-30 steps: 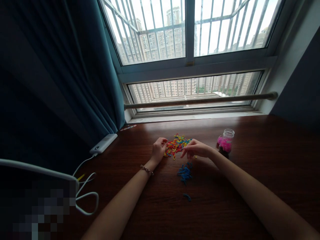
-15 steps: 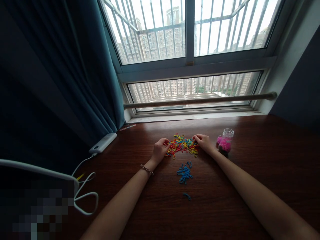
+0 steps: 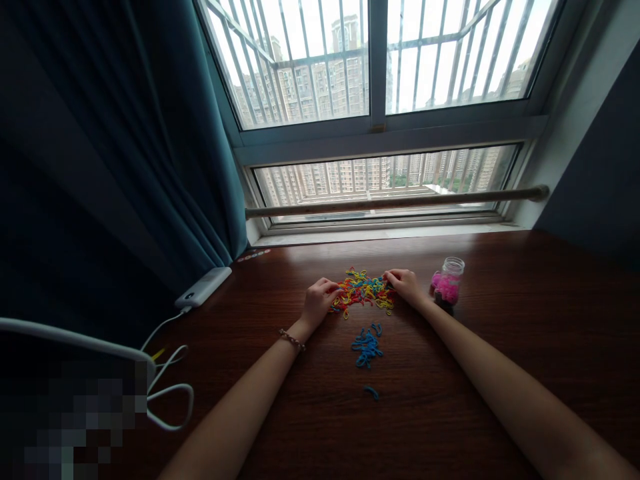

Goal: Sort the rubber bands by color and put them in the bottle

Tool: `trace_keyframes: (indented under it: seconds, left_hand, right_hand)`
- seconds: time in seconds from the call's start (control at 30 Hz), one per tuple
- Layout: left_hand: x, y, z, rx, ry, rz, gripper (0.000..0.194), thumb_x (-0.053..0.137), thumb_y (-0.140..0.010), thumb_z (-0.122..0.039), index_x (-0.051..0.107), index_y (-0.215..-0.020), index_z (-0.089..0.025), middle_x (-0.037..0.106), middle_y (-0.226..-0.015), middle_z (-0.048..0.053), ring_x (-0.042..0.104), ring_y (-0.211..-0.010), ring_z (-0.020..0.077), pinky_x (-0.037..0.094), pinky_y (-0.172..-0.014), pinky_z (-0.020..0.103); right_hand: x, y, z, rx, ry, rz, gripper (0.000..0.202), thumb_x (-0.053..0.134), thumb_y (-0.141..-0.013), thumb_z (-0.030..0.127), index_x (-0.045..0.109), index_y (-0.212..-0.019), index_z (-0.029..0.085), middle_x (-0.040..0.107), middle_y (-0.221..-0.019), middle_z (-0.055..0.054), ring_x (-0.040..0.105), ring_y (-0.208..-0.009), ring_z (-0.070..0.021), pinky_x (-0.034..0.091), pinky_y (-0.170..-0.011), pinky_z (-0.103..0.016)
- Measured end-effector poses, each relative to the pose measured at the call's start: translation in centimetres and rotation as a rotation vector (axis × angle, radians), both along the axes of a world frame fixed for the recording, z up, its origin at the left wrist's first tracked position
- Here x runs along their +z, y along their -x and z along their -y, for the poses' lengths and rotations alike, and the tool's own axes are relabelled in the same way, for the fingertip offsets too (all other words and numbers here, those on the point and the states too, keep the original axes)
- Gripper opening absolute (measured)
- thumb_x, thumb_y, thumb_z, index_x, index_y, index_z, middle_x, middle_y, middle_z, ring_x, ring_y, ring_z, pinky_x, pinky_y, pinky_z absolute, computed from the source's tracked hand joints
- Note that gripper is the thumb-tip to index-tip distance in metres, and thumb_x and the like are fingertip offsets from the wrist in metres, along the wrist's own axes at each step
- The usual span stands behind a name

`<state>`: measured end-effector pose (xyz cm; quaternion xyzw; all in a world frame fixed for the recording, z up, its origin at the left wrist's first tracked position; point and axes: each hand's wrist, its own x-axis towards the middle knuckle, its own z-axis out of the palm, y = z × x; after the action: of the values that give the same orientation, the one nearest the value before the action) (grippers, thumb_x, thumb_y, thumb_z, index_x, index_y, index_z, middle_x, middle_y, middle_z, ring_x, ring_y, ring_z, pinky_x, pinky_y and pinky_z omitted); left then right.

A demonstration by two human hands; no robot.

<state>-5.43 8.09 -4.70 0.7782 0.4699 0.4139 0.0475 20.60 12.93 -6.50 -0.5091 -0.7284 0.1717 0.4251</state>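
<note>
A pile of small red, yellow and blue rings (image 3: 364,291) lies on the brown table (image 3: 430,400). At its left edge is my left hand (image 3: 320,300), fingers pinched together; what they hold, if anything, is too small to name. My right hand (image 3: 404,285) touches the right edge of the pile, also with closed fingertips whose contents I cannot make out. Nearer to me sits a smaller heap of blue rings (image 3: 367,348), and a single blue piece (image 3: 371,393) lies below it.
An open clear jar (image 3: 453,270) with pink things in and beside it stands right of my right hand. A white power strip (image 3: 204,288) with a cable lies at the left by the blue curtain (image 3: 200,167). A window is behind the table.
The fingers of my left hand have drawn closer together at the pile's edge. My right hand has barely moved. The whole view has shifted slightly.
</note>
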Motion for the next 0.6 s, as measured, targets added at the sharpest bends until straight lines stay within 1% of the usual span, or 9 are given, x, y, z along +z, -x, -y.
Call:
trace_keyframes:
  seconds: [0.17, 0.23, 0.33, 0.4, 0.53, 0.6]
  left_hand:
    - [0.2, 0.0, 0.1, -0.040, -0.034, 0.018, 0.020, 0.049, -0.082, -0.031, 0.063, -0.076, -0.017, 0.056, -0.073, 0.003, 0.053, -0.067, 0.0119, 0.042, -0.062, 0.023]
    - [0.3, -0.3, 0.4, -0.059, -0.048, 0.002, 0.022, 0.047, -0.083, -0.031, 0.061, -0.075, -0.017, 0.055, -0.073, 0.003, 0.052, -0.067, 0.0121, 0.042, -0.062, 0.023]
    - [0.7, -1.3, 1.3, -0.089, -0.082, -0.052, 0.025, 0.044, -0.085, -0.030, 0.058, -0.070, -0.016, 0.054, -0.074, 0.004, 0.051, -0.070, 0.0128, 0.042, -0.066, 0.024]
    - [0.9, -2.2, 2.2, -0.160, -0.116, -0.139, 0.027, 0.042, -0.086, -0.029, 0.055, -0.067, -0.016, 0.054, -0.074, 0.005, 0.050, -0.072, 0.0131, 0.041, -0.068, 0.025]
    - [1.1, -3.8, 3.7, -0.379, -0.202, -0.422, 0.028, 0.041, -0.086, -0.029, 0.053, -0.065, -0.016, 0.054, -0.072, 0.004, 0.048, -0.071, 0.0137, 0.039, -0.068, 0.027]
    - [1.2, -4.1, 4.1, -0.436, -0.228, -0.501, 0.030, 0.040, -0.086, -0.031, 0.053, -0.064, -0.016, 0.054, -0.072, 0.004, 0.048, -0.071, 0.0142, 0.038, -0.068, 0.028]
  right_hand:
    - [-0.1, 0.1, -0.2, 0.020, -0.002, 0.005, 0.031, 0.042, -0.080, 0.034, 0.069, -0.083, 0.017, 0.069, -0.080, -0.005, 0.062, -0.072, -0.0190, 0.042, -0.064, -0.025]
    - [-0.2, 0.1, -0.2, 0.037, 0.004, 0.017, 0.030, 0.044, -0.079, 0.033, 0.069, -0.081, 0.018, 0.069, -0.080, -0.005, 0.062, -0.073, -0.0197, 0.043, -0.065, -0.025]
    - [-0.1, 0.2, -0.2, 0.068, 0.015, 0.035, 0.028, 0.046, -0.078, 0.031, 0.070, -0.074, 0.019, 0.069, -0.075, -0.004, 0.062, -0.071, -0.0201, 0.043, -0.064, -0.025]
    - [-0.1, 0.3, -0.2, 0.080, 0.017, 0.038, 0.027, 0.047, -0.077, 0.030, 0.070, -0.072, 0.019, 0.069, -0.076, -0.004, 0.062, -0.072, -0.0200, 0.044, -0.066, -0.025]
    - [-0.2, 0.3, -0.4, 0.076, 0.015, 0.022, 0.026, 0.048, -0.076, 0.030, 0.070, -0.069, 0.019, 0.069, -0.084, -0.006, 0.061, -0.076, -0.0194, 0.043, -0.071, -0.027]
    - [-0.3, 0.2, -0.5, 0.053, 0.018, -0.007, 0.026, 0.048, -0.075, 0.030, 0.070, -0.067, 0.018, 0.068, -0.083, -0.007, 0.061, -0.075, -0.0191, 0.043, -0.070, -0.027]
